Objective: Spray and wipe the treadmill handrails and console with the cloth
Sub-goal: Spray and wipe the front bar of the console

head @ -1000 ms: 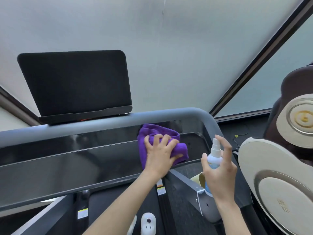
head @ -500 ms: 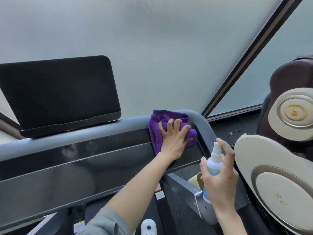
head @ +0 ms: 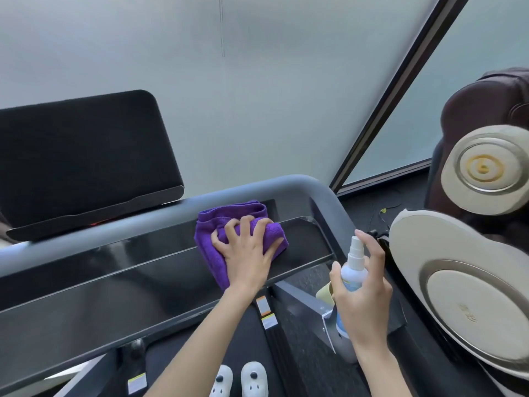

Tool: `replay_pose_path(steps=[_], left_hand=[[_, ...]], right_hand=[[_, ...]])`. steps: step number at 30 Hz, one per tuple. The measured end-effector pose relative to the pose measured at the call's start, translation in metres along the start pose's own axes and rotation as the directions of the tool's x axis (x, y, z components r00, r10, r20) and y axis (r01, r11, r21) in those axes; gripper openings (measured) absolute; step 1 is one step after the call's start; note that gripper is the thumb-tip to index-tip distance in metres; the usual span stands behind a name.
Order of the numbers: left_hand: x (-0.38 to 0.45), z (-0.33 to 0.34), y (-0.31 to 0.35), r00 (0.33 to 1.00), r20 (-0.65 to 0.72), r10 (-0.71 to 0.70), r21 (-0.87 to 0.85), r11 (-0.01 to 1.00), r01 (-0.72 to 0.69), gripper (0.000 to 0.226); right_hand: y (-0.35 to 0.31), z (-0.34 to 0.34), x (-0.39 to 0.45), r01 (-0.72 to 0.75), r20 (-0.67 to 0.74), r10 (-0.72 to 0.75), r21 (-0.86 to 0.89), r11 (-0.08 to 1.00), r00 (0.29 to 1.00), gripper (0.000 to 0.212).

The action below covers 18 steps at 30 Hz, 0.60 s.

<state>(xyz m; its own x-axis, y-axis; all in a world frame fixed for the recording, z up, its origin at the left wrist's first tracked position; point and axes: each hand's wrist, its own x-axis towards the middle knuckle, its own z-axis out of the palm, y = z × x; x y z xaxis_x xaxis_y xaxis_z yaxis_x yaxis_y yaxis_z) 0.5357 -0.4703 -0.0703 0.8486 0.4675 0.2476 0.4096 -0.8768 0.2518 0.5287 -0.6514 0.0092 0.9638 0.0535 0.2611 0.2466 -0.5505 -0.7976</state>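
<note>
- Left hand (head: 247,253): fingers curled into the cloth (head: 210,227), pressing it on the console (head: 114,282), right part.
- Cloth: bunched, long axis across the console. Far edge touches the handrail (head: 286,186), near corner hangs over the front edge.
- Right hand (head: 363,296): wrapped round the bottle (head: 354,269), index finger arched over the nozzle.
- Bottle: near upright, nozzle end up, just right of the console's end. Spray direction unclear.

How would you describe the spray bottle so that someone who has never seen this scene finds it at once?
Start at the right end of the console. Just right of it, the right hand grips a small bottle. It alone is white with a pump nozzle, unlike the purple cloth nearby.
</note>
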Motion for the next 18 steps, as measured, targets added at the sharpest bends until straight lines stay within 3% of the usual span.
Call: replay_pose_path(steps=[7,12,15,18], left_hand=[[0.015,0.012,0.059,0.974,0.114,0.195,-0.073,0.98,-0.187,0.044],[-0.01,-0.008,0.01,0.929,0.129,0.348,-0.113,0.936,-0.335,0.045],[-0.024,-0.015,-0.022,0.926,0.098,0.363,-0.113,0.929,-0.353,0.048],[-0.013,-0.006,-0.005,0.931,0.106,0.35,-0.099,0.935,-0.341,0.047]], right_hand=[[-0.004,0.005,0.004,0.007,0.003,-0.007,-0.012,1.0,1.0,0.063],[-0.007,0.013,0.004,-0.001,0.003,0.001,-0.015,1.0,1.0,0.062],[-0.002,0.012,0.003,-0.009,-0.013,0.008,-0.016,1.0,1.0,0.062],[0.005,0.004,0.002,-0.036,-0.029,0.036,-0.014,0.999,0.999,0.062]])
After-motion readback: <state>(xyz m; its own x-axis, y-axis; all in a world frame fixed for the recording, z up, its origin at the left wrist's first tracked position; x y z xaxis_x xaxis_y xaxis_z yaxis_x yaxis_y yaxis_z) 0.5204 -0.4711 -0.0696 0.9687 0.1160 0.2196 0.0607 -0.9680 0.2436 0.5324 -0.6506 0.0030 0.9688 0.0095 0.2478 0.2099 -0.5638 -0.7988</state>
